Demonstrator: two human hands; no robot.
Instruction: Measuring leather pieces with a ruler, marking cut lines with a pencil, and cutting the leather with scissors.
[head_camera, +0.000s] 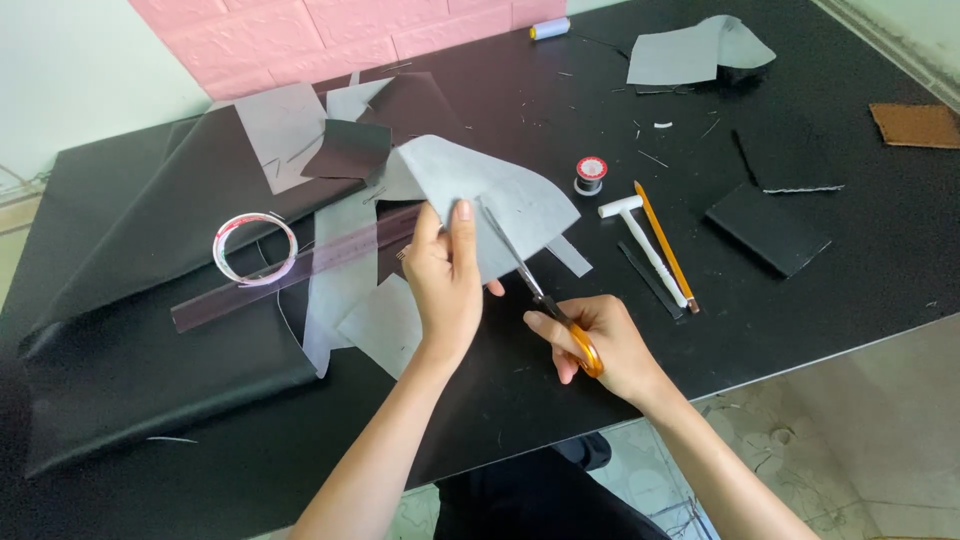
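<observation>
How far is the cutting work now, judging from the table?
Done: cut grey pieces already lie on the table. In hand: the left hand holds a grey sheet while the right hand drives scissors into it. Left: most of that sheet is uncut.

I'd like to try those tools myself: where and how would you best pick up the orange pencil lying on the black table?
Grip the orange pencil at its bare middle, coming from above and from its right side. It lies flat and slanted, and the white T-shaped tool runs close along its left, so fingers fit better on the open right.
</observation>
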